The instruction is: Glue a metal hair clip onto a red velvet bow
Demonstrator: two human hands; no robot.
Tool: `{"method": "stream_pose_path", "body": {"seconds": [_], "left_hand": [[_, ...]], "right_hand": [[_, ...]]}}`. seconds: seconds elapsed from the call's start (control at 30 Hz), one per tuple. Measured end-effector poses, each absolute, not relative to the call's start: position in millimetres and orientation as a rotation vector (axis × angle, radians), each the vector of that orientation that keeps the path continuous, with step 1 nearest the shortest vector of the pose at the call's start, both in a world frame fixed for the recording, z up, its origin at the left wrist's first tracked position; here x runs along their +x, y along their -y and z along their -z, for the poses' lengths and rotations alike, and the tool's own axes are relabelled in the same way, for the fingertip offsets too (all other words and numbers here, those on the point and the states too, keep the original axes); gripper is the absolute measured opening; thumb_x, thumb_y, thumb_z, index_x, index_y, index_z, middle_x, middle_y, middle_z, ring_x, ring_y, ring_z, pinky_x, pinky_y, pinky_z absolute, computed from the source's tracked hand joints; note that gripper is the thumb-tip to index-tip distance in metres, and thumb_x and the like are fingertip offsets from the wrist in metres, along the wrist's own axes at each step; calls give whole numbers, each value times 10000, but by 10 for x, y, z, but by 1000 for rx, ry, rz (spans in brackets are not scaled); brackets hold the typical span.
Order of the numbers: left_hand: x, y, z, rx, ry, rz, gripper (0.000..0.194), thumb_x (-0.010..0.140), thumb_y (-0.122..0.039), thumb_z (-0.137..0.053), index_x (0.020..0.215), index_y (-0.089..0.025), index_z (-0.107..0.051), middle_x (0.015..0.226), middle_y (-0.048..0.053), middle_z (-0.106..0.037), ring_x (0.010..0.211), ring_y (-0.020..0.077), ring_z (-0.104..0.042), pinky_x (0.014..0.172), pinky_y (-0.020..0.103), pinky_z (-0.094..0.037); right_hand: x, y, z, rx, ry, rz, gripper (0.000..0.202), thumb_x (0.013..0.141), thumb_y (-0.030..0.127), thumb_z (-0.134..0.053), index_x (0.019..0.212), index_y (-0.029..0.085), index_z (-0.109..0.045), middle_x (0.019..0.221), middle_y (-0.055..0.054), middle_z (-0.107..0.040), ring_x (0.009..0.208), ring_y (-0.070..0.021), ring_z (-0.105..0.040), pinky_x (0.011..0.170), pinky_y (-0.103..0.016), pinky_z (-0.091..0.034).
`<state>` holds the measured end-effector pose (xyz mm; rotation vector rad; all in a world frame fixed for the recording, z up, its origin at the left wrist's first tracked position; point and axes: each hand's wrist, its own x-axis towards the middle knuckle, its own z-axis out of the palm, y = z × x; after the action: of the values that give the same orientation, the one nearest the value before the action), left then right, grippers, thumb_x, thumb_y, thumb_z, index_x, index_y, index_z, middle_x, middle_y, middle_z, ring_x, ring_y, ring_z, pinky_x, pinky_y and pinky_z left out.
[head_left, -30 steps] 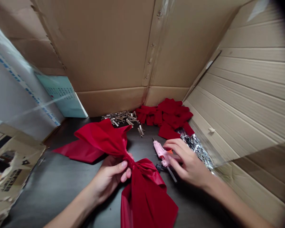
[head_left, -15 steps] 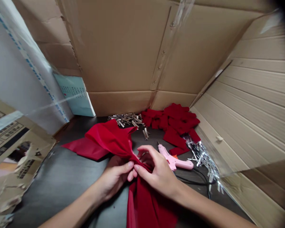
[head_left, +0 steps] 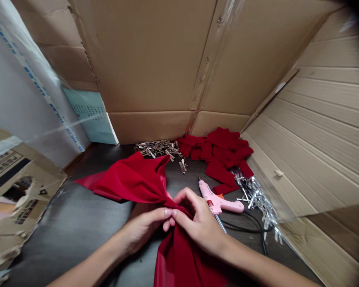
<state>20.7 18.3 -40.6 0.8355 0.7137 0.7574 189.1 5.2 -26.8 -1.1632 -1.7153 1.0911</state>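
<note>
A large piece of red fabric (head_left: pixel 131 179) is gathered at its middle between my two hands. One end fans out to the left over the table, and the other hangs down toward me. My left hand (head_left: pixel 148 223) pinches the gathers from the left, thumb on top and fingers partly hidden beneath. From the right, my right hand (head_left: pixel 194 217) pinches the same spot, its thumb tip close against the left thumb. A pink glue gun (head_left: pixel 217 199) with a glue stick in its back lies just right of my right hand.
Metal hair clips (head_left: pixel 158 148) lie in a heap at the back. Beside them is a pile of red fabric pieces (head_left: pixel 223 147). Silver strips (head_left: pixel 259 199) and a black cord (head_left: pixel 251 229) lie to the right. Cardboard walls (head_left: pixel 149 59) enclose the dark table (head_left: pixel 86 223).
The left end of the red fabric has spread and dropped lower. My thumbs have drawn together at the gathers, and the fabric there is bunched tighter.
</note>
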Motion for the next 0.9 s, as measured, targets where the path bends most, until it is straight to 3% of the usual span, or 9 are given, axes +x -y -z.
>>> {"method": "stream_pose_path", "body": {"seconds": [0.27, 0.5, 0.7, 0.9], "left_hand": [[270, -150, 367, 895, -730, -862, 229, 766, -338, -673, 823, -125, -611, 613, 1, -579, 548, 104, -460, 595, 240, -361], [237, -162, 416, 908, -655, -853, 162, 800, -265, -606, 714, -128, -596, 630, 3, -548, 593, 108, -450, 655, 244, -382], [215, -182, 498, 945, -627, -827, 274, 846, -254, -545, 599, -135, -556, 669, 14, -517, 633, 112, -430, 712, 253, -385], [216, -181, 468, 1040, -716, -881, 186, 833, -279, -587, 706, -152, -543, 639, -2, -507, 644, 133, -454, 690, 259, -370]], "right_hand": [[1897, -21, 245, -963, 1623, -1360, 118, 955, 297, -489, 910, 209, -423, 775, 12, -651, 769, -157, -663, 772, -296, -459], [1895, -60, 350, -801, 1566, -1453, 192, 953, 375, -504, 929, 212, -405, 755, 16, -606, 741, -162, -651, 754, -307, -462], [1881, -69, 374, -799, 1528, -1444, 148, 940, 309, -527, 928, 212, -416, 769, 18, -575, 717, -168, -653, 718, -313, -471], [1903, -68, 382, -851, 1566, -1346, 106, 929, 276, -520, 905, 205, -446, 796, 3, -573, 739, -173, -619, 719, -323, -468]]}}
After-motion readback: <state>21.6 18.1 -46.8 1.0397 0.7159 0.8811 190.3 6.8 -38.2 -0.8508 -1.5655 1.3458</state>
